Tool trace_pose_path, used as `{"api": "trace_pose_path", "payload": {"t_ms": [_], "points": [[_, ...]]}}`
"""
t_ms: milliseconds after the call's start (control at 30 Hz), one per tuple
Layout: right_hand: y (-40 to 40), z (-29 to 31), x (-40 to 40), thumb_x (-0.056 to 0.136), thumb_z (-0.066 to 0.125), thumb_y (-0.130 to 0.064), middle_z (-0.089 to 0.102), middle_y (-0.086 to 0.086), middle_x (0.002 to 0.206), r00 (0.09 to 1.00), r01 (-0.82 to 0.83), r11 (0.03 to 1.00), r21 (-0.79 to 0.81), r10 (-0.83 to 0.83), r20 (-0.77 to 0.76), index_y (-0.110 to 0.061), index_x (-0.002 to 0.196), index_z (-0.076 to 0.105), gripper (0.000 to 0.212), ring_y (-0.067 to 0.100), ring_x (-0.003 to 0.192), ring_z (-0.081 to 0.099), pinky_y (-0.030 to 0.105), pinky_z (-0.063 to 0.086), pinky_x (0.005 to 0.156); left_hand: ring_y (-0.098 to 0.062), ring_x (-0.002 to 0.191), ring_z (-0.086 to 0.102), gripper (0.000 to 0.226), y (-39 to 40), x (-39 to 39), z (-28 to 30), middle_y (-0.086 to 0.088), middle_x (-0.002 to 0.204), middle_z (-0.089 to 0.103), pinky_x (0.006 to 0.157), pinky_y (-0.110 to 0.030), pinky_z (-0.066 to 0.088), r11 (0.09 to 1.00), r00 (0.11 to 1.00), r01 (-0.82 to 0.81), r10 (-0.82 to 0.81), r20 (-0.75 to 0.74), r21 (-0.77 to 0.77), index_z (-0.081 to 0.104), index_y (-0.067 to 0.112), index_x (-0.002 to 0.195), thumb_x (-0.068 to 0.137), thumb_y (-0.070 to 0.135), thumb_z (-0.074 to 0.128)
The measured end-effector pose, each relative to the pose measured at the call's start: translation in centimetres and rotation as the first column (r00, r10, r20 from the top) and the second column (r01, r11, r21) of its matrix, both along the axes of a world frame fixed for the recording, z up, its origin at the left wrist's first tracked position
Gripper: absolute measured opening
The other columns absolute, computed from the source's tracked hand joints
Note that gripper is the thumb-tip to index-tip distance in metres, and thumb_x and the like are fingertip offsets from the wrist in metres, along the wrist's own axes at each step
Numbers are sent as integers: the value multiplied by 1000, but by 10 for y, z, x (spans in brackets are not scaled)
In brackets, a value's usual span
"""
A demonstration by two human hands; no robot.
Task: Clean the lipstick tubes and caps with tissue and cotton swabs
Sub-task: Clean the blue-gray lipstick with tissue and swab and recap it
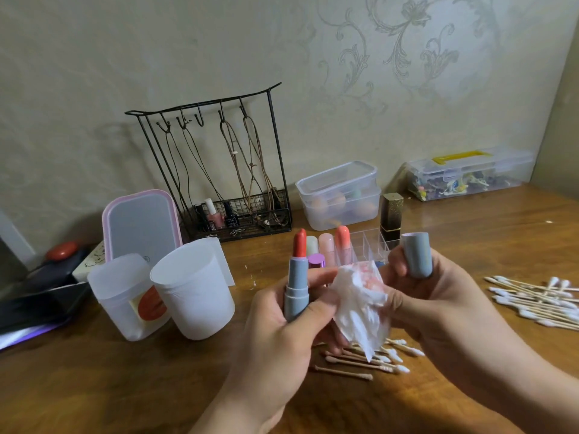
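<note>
My left hand (275, 327) grips an uncapped grey lipstick tube (296, 286) upright, its orange-red stick extended at the top. A crumpled white tissue (360, 302) with pink smears is held between both hands. My right hand (438, 302) holds the matching grey cap (416, 255) between its fingers and also pinches the tissue. Several used cotton swabs (369, 358) lie on the wooden table below my hands. More lipsticks (332, 245) stand in a clear organizer (366, 242) behind the tissue.
Two white plastic cups (194, 292) stand to the left, with a pink-rimmed mirror (141, 223) behind them. A pile of fresh cotton swabs (539, 302) lies at right. At the back stand a black wire jewellery rack (219, 170), clear boxes (341, 195) and a gold-black lipstick (391, 214).
</note>
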State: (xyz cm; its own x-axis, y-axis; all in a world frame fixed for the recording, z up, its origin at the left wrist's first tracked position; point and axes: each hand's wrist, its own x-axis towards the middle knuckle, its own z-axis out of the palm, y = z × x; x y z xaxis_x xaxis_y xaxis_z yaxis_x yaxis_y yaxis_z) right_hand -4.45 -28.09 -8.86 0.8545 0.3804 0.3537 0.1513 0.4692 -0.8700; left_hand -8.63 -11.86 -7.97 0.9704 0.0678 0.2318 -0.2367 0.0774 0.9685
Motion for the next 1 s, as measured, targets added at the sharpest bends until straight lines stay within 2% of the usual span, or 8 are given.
{"api": "trace_pose_path", "payload": {"t_ms": [200, 333, 467, 567, 633, 733, 833, 1000], "points": [[9, 1, -11, 68, 87, -22, 65, 6, 67, 866, 488, 804, -340, -399, 301, -27, 76, 57, 32, 18, 59, 61, 45, 54, 60, 1, 102, 63, 38, -5, -4, -2, 20, 104, 70, 82, -11, 48, 991, 998, 48, -54, 45, 124, 66, 46, 105, 69, 58, 59], [9, 1, -14, 61, 86, -15, 67, 10, 72, 910, 407, 885, -225, -371, 186, -24, 73, 59, 31, 25, 63, 68, 40, 57, 59, 4, 93, 64, 36, -5, -2, -4, 21, 93, 70, 73, -10, 48, 981, 1000, -18, 21, -16, 194, 69, 32, 95, 71, 58, 62], [4, -3, -5, 58, 86, 1, 69, 16, 82, 993, 98, 995, 12, -97, -61, -14, 76, 53, 41, 29, 71, 69, 31, 56, 59, -5, 94, 67, 22, 3, 1, -6, 12, 94, 72, 79, -19, 49, 986, 999, -23, 28, -29, 162, 68, 43, 94, 72, 43, 71], [0, -3, -1, 46, 94, -8, 65, 20, 81, 994, -47, 992, 116, 58, -90, -18, 74, 54, 50, 29, 74, 65, 33, 55, 61, -18, 96, 69, 15, 5, 1, -2, -4, 98, 74, 76, -30, 56, 999, 1000, 16, -16, -9, 31, 74, 28, 92, 78, 24, 73], [-1, -1, 0, 50, 89, -1, 64, 18, 76, 999, -13, 994, 111, 17, -38, -20, 72, 54, 45, 27, 72, 62, 31, 54, 60, -25, 82, 69, 11, 6, 1, 3, -14, 97, 72, 64, -34, 58, 984, 996, 77, -83, -32, -158, 75, 18, 89, 82, 16, 67], [-2, 1, -3, 65, 63, 31, 67, 13, 71, 942, 278, 952, -125, -244, 231, -29, 64, 56, 61, 21, 67, 63, 25, 54, 62, -22, 73, 67, 21, 6, 1, 4, -14, 97, 71, 55, -29, 56, 977, 992, 109, -118, -37, -182, 75, 15, 89, 81, 21, 57], [0, 8, -11, 63, 62, 8, 67, 13, 74, 903, 310, 945, -103, -259, 343, -34, 68, 60, 42, 17, 68, 65, 22, 54, 66, -16, 90, 71, 23, 3, 0, 2, -3, 99, 74, 74, -27, 58, 990, 992, 113, -118, -44, -89, 74, 19, 95, 81, 30, 58], [1, 1, -11, 70, 76, -12, 67, 8, 84, 839, 463, 853, -243, -333, 430, -24, 85, 65, 22, 27, 77, 68, 47, 57, 73, -26, 85, 71, 22, 4, 2, -3, -9, 90, 73, 70, -33, 56, 996, 993, 86, -87, -74, -13, 75, 25, 95, 74, 32, 73]]}}
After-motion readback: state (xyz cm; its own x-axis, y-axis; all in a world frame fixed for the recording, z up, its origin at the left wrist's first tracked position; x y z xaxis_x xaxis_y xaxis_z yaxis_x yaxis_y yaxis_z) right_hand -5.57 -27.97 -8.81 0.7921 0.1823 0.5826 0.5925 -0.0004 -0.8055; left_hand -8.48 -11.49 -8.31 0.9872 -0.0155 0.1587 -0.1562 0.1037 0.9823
